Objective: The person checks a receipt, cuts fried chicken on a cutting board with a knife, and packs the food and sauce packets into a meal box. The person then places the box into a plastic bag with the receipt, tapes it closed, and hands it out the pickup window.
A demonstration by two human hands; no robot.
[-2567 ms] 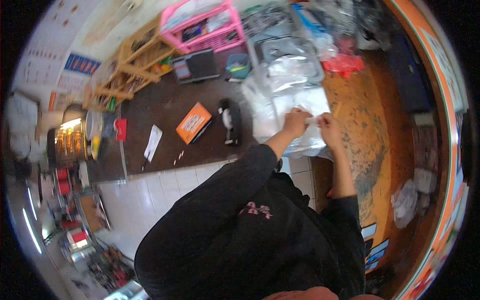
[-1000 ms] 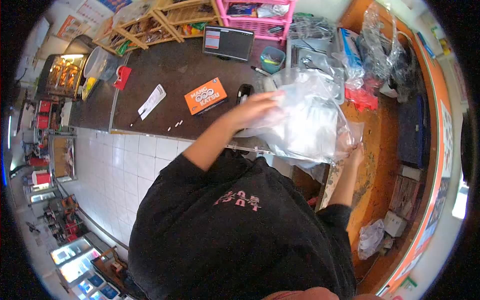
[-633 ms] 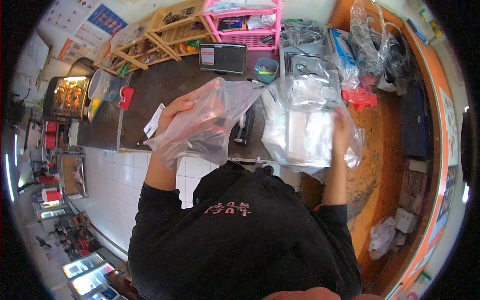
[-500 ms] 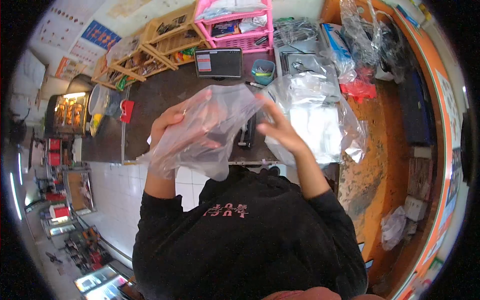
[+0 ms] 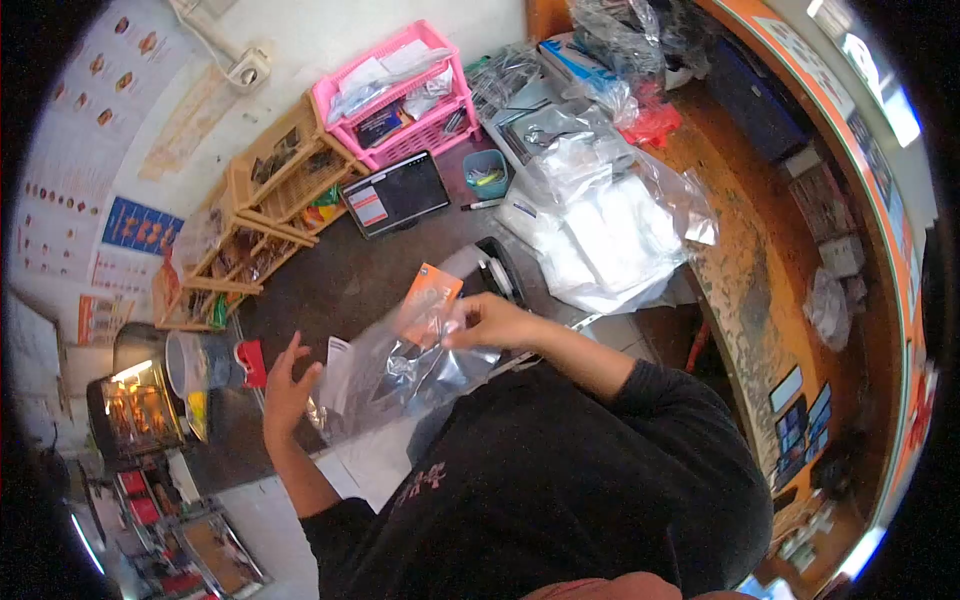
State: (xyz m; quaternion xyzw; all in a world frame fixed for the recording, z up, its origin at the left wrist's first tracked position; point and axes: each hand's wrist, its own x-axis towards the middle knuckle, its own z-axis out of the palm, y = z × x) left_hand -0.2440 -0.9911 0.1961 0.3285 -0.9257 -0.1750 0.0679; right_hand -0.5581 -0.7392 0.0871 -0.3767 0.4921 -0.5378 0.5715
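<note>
A clear plastic bag (image 5: 385,365) spreads over the front edge of the dark table, wrinkled and see-through. My right hand (image 5: 495,325) pinches it near its right side. To the left of the bag is my left hand (image 5: 288,388), its fingers apart and holding nothing. An orange printed card or packet (image 5: 430,290) shows by the upper part of the bag; whether it lies inside or behind, I cannot tell. A small silvery packet (image 5: 317,412) lies near my left wrist.
Behind the hands stand a tablet (image 5: 398,195), a teal cup (image 5: 486,172) and a pink basket rack (image 5: 395,100). Wooden racks (image 5: 275,175) line the wall. White plastic bags (image 5: 610,235) are heaped at the right. A clear tub (image 5: 198,362) stands at the left.
My left hand has come off the bag and moved left and down. My right hand now grips the bag, which sits lower. The orange card has come into sight, and the view has turned.
</note>
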